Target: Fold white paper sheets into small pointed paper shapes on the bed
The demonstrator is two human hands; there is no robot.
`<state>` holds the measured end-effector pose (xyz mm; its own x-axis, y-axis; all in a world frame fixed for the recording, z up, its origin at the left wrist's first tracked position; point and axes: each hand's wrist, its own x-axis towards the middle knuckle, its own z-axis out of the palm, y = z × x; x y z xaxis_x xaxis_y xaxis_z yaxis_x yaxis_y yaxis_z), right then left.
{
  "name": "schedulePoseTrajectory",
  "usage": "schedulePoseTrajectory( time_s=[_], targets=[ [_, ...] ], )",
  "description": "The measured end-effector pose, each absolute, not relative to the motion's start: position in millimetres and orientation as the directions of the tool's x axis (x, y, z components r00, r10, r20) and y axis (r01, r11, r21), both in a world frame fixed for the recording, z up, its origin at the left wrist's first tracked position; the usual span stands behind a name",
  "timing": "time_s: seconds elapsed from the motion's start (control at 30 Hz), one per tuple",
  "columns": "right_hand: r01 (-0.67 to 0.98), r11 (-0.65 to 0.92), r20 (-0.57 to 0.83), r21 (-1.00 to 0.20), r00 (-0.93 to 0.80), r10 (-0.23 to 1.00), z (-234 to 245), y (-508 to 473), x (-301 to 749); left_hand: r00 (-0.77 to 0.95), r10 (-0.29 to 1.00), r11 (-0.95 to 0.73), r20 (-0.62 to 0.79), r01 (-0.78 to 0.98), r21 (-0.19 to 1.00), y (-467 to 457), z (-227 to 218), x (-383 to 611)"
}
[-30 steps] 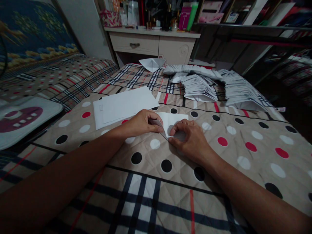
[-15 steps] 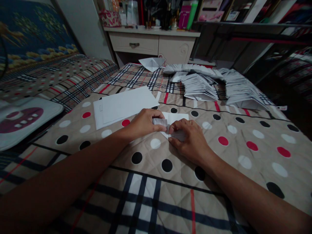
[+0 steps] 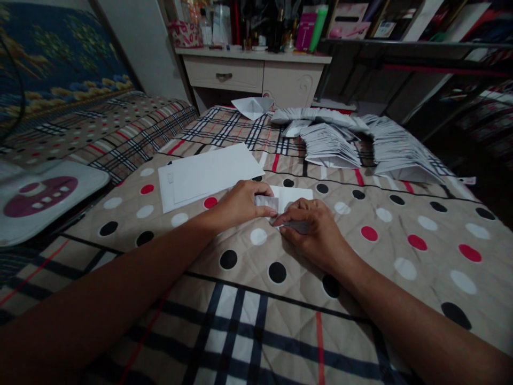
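A small folded sheet of white paper point(image 3: 298, 193) lies on the spotted bedspread between my hands. My left hand point(image 3: 250, 202) grips its left part, thumb in front and fingers behind a raised greyish flap. At the near right edge, my right hand point(image 3: 310, 220) pinches another flap of the same paper between thumb and forefinger. The fingers partly hide the folds. Just beyond my left hand lie flat white sheets point(image 3: 212, 172), one overlapping another.
Stacks of folded white papers stand on the far bed, one in the middle point(image 3: 331, 147) and one at right point(image 3: 401, 149). A single folded paper point(image 3: 253, 107) sits near the white dresser point(image 3: 224, 69). At left is a white board-like object point(image 3: 52, 198) with a purple oval.
My right hand has shifted slightly nearer and its fingers have drawn closer together on the flap, uncovering more of the paper. My left hand keeps its hold. The view has moved slightly.
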<state>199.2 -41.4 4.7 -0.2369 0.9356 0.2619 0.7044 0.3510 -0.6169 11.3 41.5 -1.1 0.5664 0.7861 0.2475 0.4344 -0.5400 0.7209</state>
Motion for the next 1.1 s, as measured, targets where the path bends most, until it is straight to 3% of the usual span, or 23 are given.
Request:
schedulePoseTrajectory(
  time_s=[0.33,0.4,0.5,0.6,0.83,1.1],
  targets=[
    [0.725,0.453,0.304,-0.519,-0.339,0.89,5,-43,202,0.464,0.817,-0.562,0.342,0.512,0.65,47,-5,13],
    [0.72,0.455,0.303,-0.524,-0.342,0.89,6,-43,202,0.46,0.804,-0.592,0.377,0.564,0.575,47,-4,13],
    [0.72,0.443,0.299,-0.535,-0.329,0.896,7,-44,201,0.489,0.758,-0.642,0.431,0.674,0.366,42,-2,15],
    [0.709,0.443,0.267,-0.549,-0.354,0.897,11,-44,202,0.585,0.666,-0.721,0.462,0.665,0.197,31,-1,17],
    [0.599,0.466,0.174,-0.651,-0.48,0.86,23,-37,220,0.656,0.644,-0.765,0.394,0.544,0.344,13,1,12],
    [0.304,0.397,0.196,-0.866,-0.524,0.829,17,-20,248,0.665,0.635,-0.771,0.393,0.579,0.266,6,7,9]
  ],
)
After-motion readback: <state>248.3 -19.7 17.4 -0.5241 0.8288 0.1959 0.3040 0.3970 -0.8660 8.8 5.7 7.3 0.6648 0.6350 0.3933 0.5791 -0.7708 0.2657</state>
